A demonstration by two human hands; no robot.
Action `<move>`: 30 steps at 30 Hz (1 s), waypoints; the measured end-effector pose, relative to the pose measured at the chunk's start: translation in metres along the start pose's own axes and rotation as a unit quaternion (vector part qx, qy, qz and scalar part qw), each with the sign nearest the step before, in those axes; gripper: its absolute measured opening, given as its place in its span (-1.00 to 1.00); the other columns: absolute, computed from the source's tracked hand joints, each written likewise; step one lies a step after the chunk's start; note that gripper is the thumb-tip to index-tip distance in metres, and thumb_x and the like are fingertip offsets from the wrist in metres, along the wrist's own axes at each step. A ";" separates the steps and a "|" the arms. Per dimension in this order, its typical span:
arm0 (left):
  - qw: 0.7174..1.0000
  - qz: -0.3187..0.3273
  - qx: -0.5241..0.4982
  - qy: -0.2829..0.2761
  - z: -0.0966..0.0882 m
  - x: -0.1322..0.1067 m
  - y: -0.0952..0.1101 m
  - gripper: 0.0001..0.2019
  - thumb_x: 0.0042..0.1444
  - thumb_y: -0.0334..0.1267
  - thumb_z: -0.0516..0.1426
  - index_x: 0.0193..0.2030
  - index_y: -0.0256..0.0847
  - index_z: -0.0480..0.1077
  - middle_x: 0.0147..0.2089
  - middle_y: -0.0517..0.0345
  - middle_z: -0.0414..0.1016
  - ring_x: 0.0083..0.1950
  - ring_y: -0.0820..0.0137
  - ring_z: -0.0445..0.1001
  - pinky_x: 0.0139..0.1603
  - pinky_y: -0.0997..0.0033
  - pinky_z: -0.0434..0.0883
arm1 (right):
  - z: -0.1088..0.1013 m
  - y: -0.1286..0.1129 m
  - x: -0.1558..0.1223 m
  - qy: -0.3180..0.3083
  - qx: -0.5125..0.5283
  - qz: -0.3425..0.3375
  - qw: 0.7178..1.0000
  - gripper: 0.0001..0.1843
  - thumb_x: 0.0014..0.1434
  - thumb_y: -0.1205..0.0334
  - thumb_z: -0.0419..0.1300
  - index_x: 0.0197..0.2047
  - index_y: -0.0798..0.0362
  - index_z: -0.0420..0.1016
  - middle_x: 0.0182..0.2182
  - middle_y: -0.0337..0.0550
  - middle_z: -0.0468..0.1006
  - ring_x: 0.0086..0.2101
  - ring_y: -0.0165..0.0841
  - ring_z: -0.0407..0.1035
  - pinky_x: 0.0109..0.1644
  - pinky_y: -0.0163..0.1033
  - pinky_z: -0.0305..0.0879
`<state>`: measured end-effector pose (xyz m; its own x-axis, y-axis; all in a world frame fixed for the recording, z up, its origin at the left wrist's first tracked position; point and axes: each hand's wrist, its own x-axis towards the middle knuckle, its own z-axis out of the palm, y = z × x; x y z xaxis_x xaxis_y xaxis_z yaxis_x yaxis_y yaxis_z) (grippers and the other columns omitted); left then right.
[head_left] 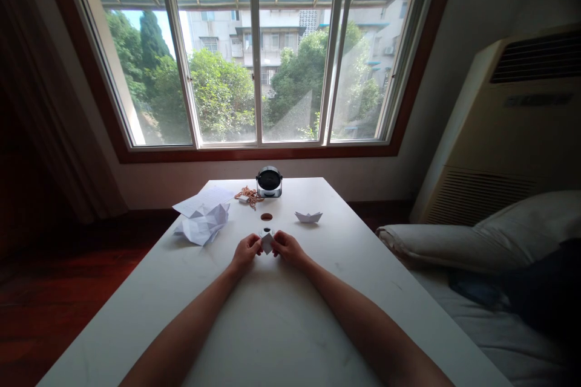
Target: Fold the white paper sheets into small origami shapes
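Note:
Between my two hands is a small folded paper (267, 244), shaped like a diamond, held above the white table (267, 326). My left hand (247, 250) pinches its left edge, and my right hand (287, 248) pinches the right edge. Just behind the paper sits a small roll of tape (267, 231), partly covered by it. To the right of my hands a white paper boat (308, 217) stands upright on the table. Crumpled, creased white paper (205, 224) lies to the left, over part of a flat written sheet (213, 195).
At the table's far end stands a round black device (269, 181) on a stand, beside a bundled orange-brown cord (249, 196). A round hole (266, 217) is in the tabletop. A sofa (454, 248) is on the right, under an air conditioner (512, 127). A window (258, 66) is ahead.

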<state>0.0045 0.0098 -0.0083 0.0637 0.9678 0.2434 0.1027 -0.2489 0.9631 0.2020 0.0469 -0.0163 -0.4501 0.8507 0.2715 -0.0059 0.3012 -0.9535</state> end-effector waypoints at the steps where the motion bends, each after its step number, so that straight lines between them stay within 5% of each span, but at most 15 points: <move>1: 1.000 0.001 0.001 -0.006 0.000 0.000 0.000 -0.67 0.10 0.05 0.20 -0.32 -0.22 0.45 -0.47 0.15 0.50 -0.46 0.39 0.43 -0.37 0.42 0.34 | 0.000 0.000 0.000 0.000 0.001 0.000 1.000 -0.53 0.09 -0.21 0.28 -0.32 0.03 0.29 -0.53 -0.28 0.48 -0.53 -0.38 0.39 -0.41 -0.27 0.32; 9: 1.000 0.027 0.000 -0.005 -0.001 -0.001 0.000 -0.65 0.10 0.07 0.22 -0.31 -0.22 0.47 -0.44 0.15 0.50 -0.43 0.39 0.43 -0.33 0.41 0.35 | 0.002 0.001 0.001 0.004 -0.008 0.017 1.000 -0.52 0.14 -0.23 0.22 -0.34 0.05 0.33 -0.58 -0.27 0.47 -0.58 -0.41 0.35 -0.47 -0.32 0.23; 17: 0.994 0.040 0.039 -0.097 0.004 -0.002 -0.005 -0.64 0.13 0.05 0.21 -0.27 -0.27 0.51 -0.41 0.13 0.51 -0.40 0.40 0.43 -0.31 0.43 0.33 | 0.002 -0.002 -0.001 0.022 -0.094 -0.019 0.995 -0.44 0.22 -0.25 0.11 -0.41 0.13 0.46 -0.53 -0.18 0.47 -0.51 -0.41 0.29 -0.44 -0.34 0.14; 30: 0.992 0.023 0.057 -0.110 0.003 -0.002 0.002 -0.60 0.16 0.07 0.16 -0.30 -0.30 0.53 -0.44 0.11 0.50 -0.38 0.37 0.43 -0.29 0.43 0.31 | 0.003 -0.010 -0.006 0.050 -0.150 -0.038 0.987 -0.44 0.24 -0.22 0.10 -0.49 0.12 0.45 -0.59 -0.21 0.42 -0.55 -0.43 0.23 -0.46 -0.35 0.09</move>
<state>0.0080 0.0076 -0.0074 0.2840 0.9274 0.2435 0.2053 -0.3069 0.9293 0.2019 0.0379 -0.0092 -0.3674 0.8550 0.3661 0.2348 0.4661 -0.8530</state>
